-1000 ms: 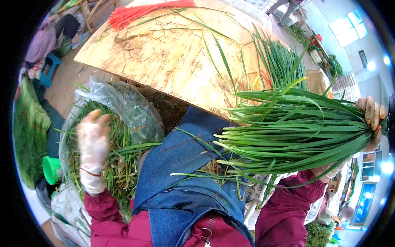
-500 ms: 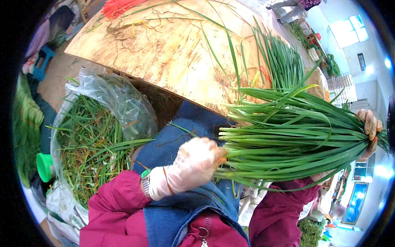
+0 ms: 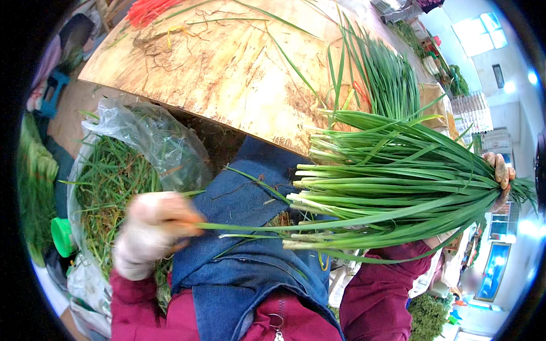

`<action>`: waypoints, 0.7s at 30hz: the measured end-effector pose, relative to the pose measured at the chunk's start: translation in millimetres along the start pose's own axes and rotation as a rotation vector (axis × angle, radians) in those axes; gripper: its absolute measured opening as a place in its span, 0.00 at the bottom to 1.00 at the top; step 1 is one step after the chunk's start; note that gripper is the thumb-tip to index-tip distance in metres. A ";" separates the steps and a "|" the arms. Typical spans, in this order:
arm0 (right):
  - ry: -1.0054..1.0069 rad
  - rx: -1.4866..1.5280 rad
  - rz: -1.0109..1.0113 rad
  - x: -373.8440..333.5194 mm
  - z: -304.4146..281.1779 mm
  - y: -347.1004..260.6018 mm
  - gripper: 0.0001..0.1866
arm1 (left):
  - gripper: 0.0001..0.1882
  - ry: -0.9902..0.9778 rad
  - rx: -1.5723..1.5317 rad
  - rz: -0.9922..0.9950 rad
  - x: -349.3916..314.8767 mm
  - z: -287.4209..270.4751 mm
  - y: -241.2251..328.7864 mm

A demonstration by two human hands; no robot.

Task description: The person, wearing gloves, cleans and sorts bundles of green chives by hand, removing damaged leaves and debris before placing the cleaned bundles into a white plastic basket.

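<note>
A thick bunch of garlic chives (image 3: 392, 184) lies across the air at my right side, its pale stem ends toward the left. My right hand (image 3: 500, 175), bare and smudged, is wrapped round the leaf end of the bunch. Gloved in white with orange at the fingertips, my left hand (image 3: 152, 227) is blurred by motion over the edge of the waste bag. A single long chive leaf (image 3: 244, 228) stretches from its closed fingers to the bunch. Loose leaf pieces lie on my blue apron (image 3: 222, 204).
Ahead stands a wooden table (image 3: 216, 79) with dried roots and stray leaves on it. Another chive bunch (image 3: 392, 79) rests at its right edge, red ties (image 3: 149, 10) at its far left. A plastic-lined bag of green scraps (image 3: 114, 182) stands on my left, beside a green cup (image 3: 62, 237).
My left hand has moved left, away from the stem ends, drawing a leaf out with it. The bunch in my right hand stays nearly in place, its stem ends more spread.
</note>
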State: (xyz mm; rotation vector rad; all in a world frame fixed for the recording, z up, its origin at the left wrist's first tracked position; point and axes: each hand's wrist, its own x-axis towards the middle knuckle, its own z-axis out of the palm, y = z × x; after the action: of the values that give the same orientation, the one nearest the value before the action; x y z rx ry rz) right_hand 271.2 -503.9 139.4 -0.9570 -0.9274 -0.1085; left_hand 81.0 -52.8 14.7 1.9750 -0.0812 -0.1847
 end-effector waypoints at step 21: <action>0.049 -0.045 -0.084 -8.8 24.0 -18.4 0.10 | 0.12 0.188 0.323 0.508 88.0 117.6 46.4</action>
State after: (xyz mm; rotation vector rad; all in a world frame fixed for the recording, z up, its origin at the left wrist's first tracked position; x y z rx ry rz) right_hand 242.1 -499.9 150.8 -0.9526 -0.9228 -0.2238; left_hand 149.4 -190.4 3.2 2.2096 -0.5103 0.3647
